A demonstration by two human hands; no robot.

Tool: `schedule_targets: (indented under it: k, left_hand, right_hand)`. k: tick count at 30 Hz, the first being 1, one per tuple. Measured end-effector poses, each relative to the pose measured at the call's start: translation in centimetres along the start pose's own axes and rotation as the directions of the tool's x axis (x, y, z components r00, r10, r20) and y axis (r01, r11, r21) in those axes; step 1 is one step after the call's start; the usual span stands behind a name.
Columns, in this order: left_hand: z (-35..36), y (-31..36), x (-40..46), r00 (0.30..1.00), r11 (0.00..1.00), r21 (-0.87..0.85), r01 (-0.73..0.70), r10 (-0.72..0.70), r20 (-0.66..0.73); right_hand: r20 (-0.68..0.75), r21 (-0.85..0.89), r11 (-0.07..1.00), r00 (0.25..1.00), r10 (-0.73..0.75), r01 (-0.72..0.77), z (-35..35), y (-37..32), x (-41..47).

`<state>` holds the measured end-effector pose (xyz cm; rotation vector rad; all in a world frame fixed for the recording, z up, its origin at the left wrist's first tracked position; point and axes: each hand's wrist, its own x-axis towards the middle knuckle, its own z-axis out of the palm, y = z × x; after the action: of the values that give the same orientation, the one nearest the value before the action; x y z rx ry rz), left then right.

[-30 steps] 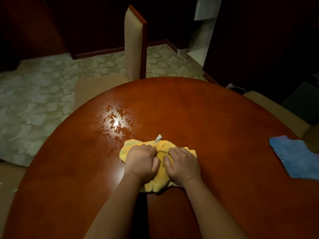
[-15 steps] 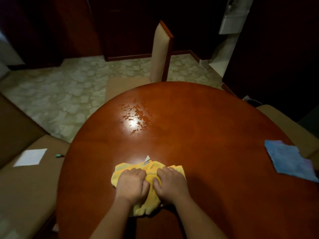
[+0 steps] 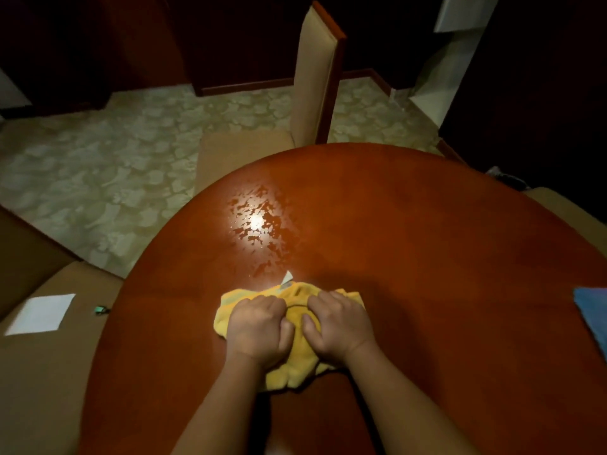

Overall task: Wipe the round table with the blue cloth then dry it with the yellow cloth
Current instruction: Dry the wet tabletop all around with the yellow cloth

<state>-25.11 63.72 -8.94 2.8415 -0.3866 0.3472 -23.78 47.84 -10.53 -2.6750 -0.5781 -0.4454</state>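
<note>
Drying stage: left hand (image 3: 259, 330) and right hand (image 3: 338, 326), fingers clenched on the yellow cloth (image 3: 295, 366) at 6 o'clock of the round table (image 3: 427, 224); water droplets (image 3: 259, 224) remain at 11 o'clock, blue cloth (image 3: 591, 310) discarded at 3 o'clock.

Upright tan chair (image 3: 317, 80) (wood-edged), white paper (image 3: 41, 314) on a tan seat (image 3: 42, 372)

Two bare forearms, no sleeves, left grip (image 3: 259, 330), right grip (image 3: 338, 326), no rings or watch
</note>
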Motion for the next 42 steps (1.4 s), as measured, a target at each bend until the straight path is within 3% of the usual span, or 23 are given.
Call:
schedule_targets:
  k: [8,16,25,36,42]
  left_hand:
    - [2.2,-3.4,8.2,0.996,0.997,0.018,-0.074,0.075,-0.054]
    - [1.5,-3.0,7.9,0.995,0.994,0.075,-0.079,0.083,-0.048]
    - [0.5,3.6,0.2,0.997,0.996,0.059,-0.070,0.069,0.017]
    - [-0.3,18.4,-10.2,0.980,0.997,0.051,-0.066,0.055,0.192]
    - [0.7,19.8,-9.5,0.977,0.993,0.020,-0.113,0.108,0.185]
  right_hand:
    - [-0.014,-0.023,0.996,0.997,0.080,-0.080,2.1,2.7,7.2]
    - [0.031,-0.025,0.988,0.987,0.155,-0.154,1.3,1.8,6.7]
    - [0.193,0.013,0.993,0.974,0.115,-0.120,-3.2,1.5,-2.5]
    - [0.131,-0.083,0.991,0.984,0.117,-0.107,-10.6,4.7,-18.4]
    - [0.060,-0.073,0.996,0.996,0.064,-0.060,-10.7,7.0,-19.3]
